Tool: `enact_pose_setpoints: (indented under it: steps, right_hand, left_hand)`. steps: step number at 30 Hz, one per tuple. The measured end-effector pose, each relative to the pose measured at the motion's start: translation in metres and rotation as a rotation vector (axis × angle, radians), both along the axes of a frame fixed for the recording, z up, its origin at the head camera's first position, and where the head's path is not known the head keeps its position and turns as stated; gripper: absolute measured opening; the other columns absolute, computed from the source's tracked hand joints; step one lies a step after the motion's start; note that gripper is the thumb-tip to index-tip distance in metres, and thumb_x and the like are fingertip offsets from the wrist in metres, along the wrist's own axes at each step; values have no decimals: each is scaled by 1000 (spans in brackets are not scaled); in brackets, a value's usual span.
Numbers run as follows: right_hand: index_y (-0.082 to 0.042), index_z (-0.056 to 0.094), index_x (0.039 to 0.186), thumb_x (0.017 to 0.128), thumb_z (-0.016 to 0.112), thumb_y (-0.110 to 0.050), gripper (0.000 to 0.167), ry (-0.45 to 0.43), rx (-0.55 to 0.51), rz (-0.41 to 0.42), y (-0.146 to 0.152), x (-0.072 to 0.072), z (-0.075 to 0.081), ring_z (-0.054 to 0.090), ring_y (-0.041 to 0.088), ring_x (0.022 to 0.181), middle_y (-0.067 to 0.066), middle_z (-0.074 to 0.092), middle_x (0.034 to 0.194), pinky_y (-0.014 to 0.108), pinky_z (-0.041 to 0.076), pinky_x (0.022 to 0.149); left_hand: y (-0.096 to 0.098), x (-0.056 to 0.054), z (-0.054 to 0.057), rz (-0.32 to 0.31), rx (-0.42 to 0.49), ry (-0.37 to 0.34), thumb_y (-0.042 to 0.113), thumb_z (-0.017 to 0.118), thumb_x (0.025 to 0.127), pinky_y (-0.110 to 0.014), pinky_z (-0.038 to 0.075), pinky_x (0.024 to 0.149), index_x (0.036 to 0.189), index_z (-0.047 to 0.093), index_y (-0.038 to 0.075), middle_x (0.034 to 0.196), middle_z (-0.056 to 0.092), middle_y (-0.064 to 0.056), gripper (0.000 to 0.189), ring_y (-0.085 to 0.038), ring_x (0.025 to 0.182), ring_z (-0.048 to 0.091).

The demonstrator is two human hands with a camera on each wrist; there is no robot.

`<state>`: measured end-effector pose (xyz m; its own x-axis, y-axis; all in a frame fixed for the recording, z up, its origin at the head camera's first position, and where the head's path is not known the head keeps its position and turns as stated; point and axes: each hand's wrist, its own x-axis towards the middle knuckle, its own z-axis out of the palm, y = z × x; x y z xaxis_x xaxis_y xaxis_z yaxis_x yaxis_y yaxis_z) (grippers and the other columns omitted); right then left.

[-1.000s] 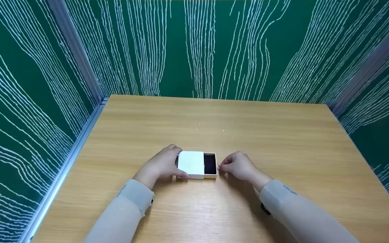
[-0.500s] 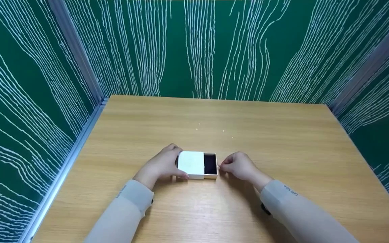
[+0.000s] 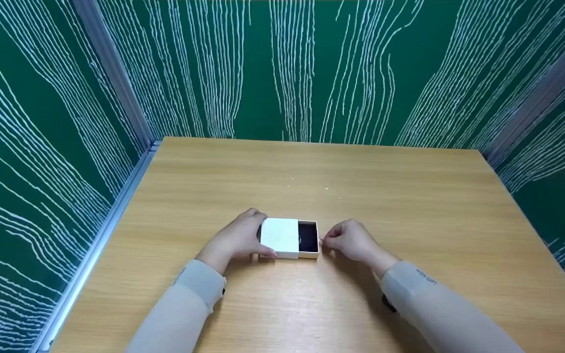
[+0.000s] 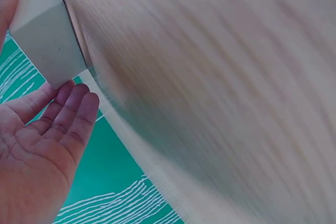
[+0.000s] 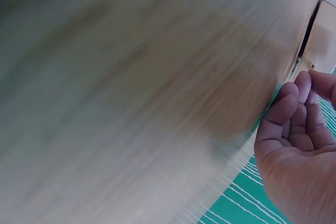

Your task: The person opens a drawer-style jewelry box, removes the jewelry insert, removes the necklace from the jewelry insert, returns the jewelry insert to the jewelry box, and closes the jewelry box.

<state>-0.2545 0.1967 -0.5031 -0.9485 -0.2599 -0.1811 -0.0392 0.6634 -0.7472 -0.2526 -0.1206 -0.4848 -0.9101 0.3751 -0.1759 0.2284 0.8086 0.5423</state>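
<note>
A small white drawer box lies on the table, its white sleeve over the left part. From the sleeve's right side sticks out the inner drawer, dark inside with a pale rim. My left hand grips the sleeve from the left, thumb at the near side and fingers at the far side. In the left wrist view the fingertips touch the sleeve's edge. Thumb and index finger of my right hand pinch a small pull tab at the drawer's right end; the fingertips mostly hide it.
Several tiny pale bits lie on the wooden table beyond the box. Green panels with white wavy lines stand behind and at both sides, joined by metal posts.
The drawer has slid very slightly further right out of the sleeve, with my right hand at its end. My left hand keeps its hold. The head view has shifted a little.
</note>
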Motion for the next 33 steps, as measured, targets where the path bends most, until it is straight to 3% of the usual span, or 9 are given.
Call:
enact_pose_setpoints:
  steps: [17, 25, 33]
  right_hand:
    - [-2, 88, 100, 101, 81, -13, 13, 7, -7, -15, 4, 2, -1, 63, 9, 74, 8, 85, 91, 21, 51, 67]
    - [-3, 88, 100, 102, 81, -13, 12, 2, 8, -14, 6, 2, 0, 63, 10, 77, 6, 85, 93, 23, 52, 70]
    - [-1, 87, 98, 102, 80, -13, 15, -2, 13, -20, 6, 3, 1, 59, 7, 71, 5, 83, 86, 22, 48, 66]
  left_hand:
    - [2, -1, 0, 27, -5, -27, 47, 103, 82, -51, 42, 137, 168, 51, 6, 168, 54, -10, 108, -31, 154, 56]
    - [1, -1, -2, 30, 2, -21, 47, 104, 81, -51, 41, 138, 166, 54, 8, 166, 56, -8, 107, -31, 153, 56]
    - [-1, -3, -4, 3, 32, 14, 46, 106, 79, -50, 47, 133, 162, 57, 5, 162, 60, -10, 105, -31, 146, 61]
